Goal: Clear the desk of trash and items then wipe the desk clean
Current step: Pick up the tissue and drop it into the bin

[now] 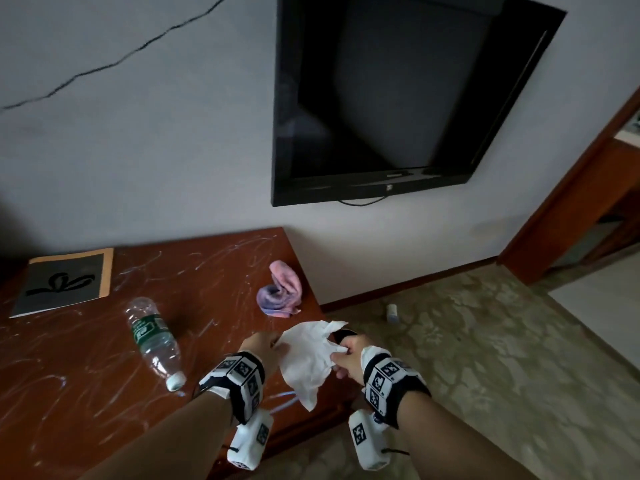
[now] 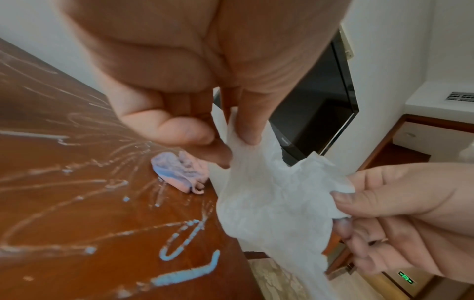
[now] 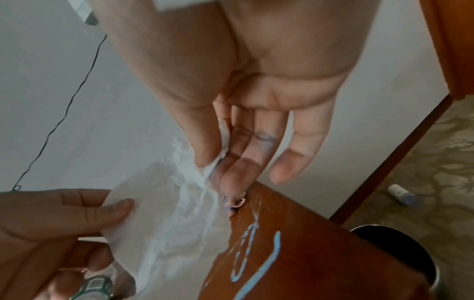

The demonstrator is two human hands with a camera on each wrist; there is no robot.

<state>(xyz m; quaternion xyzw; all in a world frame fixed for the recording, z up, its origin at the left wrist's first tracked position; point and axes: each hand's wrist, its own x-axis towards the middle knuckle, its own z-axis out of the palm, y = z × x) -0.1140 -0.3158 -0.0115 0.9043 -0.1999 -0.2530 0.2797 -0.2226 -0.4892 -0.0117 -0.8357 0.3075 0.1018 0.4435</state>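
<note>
Tissue [image 1: 309,358]: stretched between my hands above the tabletop's [image 1: 86,393] right corner.
Left hand [image 1: 260,348]: pinching one edge.
Right hand [image 1: 349,356]: pinching the other.
Around: water bottle [image 1: 154,341], pink cloth [image 1: 280,289], notebook [image 1: 65,282].

Head view: taken from above and behind both forearms, facing forward and down across the desk [image 1: 86,375] toward the wall and the television [image 1: 398,98]; the widest and most distant view. Left wrist view: very near, looking along the left hand [image 2: 195,67] toward the desk's far right corner and the television. Right wrist view: equally near, looking along the right hand [image 3: 256,81] toward wall and floor. All three views share the tissue [image 1: 308,362] held between the hands and the chalk-marked desk edge.
</note>
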